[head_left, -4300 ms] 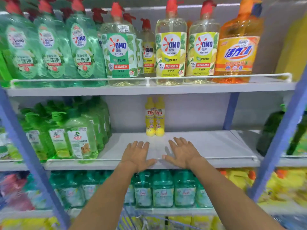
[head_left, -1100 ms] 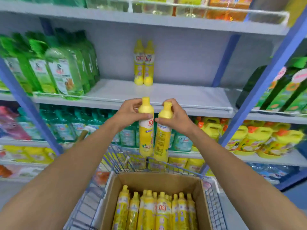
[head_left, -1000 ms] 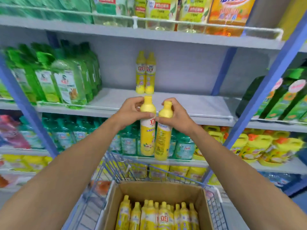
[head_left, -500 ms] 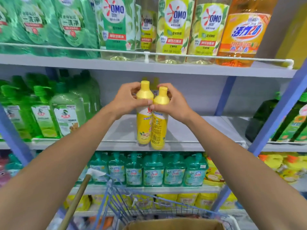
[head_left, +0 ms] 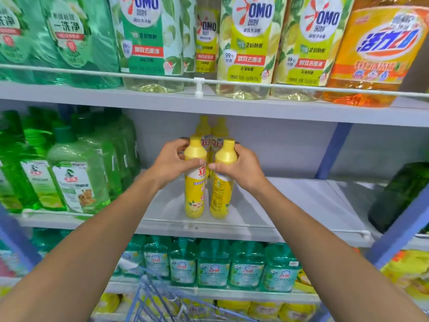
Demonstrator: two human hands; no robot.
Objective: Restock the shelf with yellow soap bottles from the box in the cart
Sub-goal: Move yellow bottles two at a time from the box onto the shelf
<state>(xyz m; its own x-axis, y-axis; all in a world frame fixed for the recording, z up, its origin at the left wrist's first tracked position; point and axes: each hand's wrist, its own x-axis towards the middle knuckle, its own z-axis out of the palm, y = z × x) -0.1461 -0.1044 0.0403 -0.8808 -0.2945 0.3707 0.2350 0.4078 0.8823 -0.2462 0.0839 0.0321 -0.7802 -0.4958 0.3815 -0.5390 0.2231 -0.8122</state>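
1. Nearest, at the bottom edge, the blue wire rim of the cart shows between two bare forearms that reach up and forward. The box of stock is out of view.
2. The left hand grips the left yellow bottle round its shoulder, just below the cap. Its fingers curl behind the neck and the thumb lies across the front.
3. The right hand holds the right yellow bottle the same way. The two thumbs almost meet between the bottles.
4. Both bottles are upright and side by side over the front part of the middle shelf, just behind its low front rail. Their bases are level with the board. I cannot tell whether they rest on it or hang just above it.
5. Straight behind them, at the back wall, stands a back pair of the same yellow bottles, partly hidden by the hands.
6. This looks like the placing step. The next move calls for sliding both bottles back toward that pair while keeping them upright. Both grips should then loosen evenly, since tall, narrow bottles tip easily. After that, the hands can reach down to the cart for more.
7. Around them, green bottles crowd the shelf's left end and a dark green bottle stands at the right. Teal bottles line the shelf below, and large detergent bottles fill the shelf above.
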